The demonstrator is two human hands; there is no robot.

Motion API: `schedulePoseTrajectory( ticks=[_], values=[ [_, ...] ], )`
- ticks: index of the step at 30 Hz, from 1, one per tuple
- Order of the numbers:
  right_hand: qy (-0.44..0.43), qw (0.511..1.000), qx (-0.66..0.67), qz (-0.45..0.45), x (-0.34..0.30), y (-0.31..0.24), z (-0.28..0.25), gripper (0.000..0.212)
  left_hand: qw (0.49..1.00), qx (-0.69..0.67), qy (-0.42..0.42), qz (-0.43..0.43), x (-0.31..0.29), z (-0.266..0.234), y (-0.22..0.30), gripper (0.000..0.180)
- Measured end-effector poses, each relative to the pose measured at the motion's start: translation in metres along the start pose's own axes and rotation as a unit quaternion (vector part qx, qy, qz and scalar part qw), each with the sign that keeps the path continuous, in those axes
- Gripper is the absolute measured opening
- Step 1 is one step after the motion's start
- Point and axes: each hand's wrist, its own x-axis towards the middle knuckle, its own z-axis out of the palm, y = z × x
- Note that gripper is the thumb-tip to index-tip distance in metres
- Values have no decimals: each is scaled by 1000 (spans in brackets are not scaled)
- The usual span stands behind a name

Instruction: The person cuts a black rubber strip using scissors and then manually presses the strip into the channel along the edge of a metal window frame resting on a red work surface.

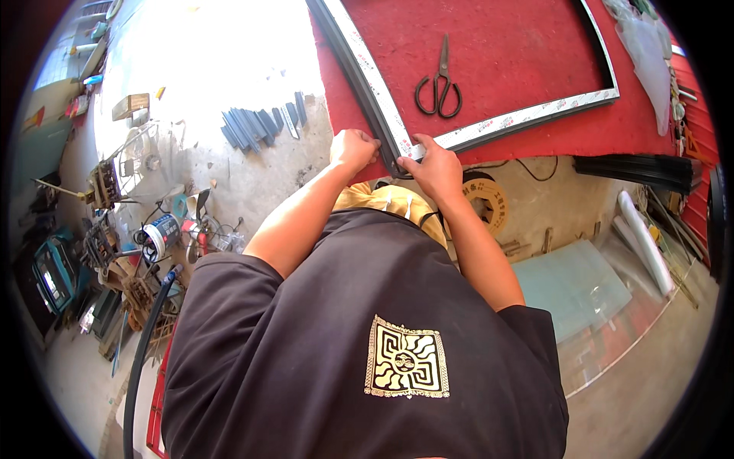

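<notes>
Red tabletop point(527, 46), seen from above, carries the dark frame point(505, 122) that we handle, its upper face lined with white printed strip; one corner sits nearest us at the tabletop's edge. Our left hand point(354, 151) has thumb and fingertips together at the frame's outer side; we cannot tell whether this grip clamps it. Our right hand point(438, 166) spans the corner, thumb and forefinger apart, hold unclear. Inside the frame lie black scissors point(441, 75). Dark strips point(243, 128) lie on the floor point(287, 164) to our left.
</notes>
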Motion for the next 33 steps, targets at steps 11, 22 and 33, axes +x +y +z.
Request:
schedulePoseTrajectory(
  ticks=[11,22,33],
  values=[
    [-3,1000,3,-2,-1,0,1,71,1000,-12,-16,-1,-14,13,-10,23],
    [25,997,51,-51,-21,15,12,77,997,-49,-46,-28,-21,9,-11,27],
    [38,981,184,-42,-65,74,54,57,997,59,-41,9,-22,18,-7,26]
  ],
)
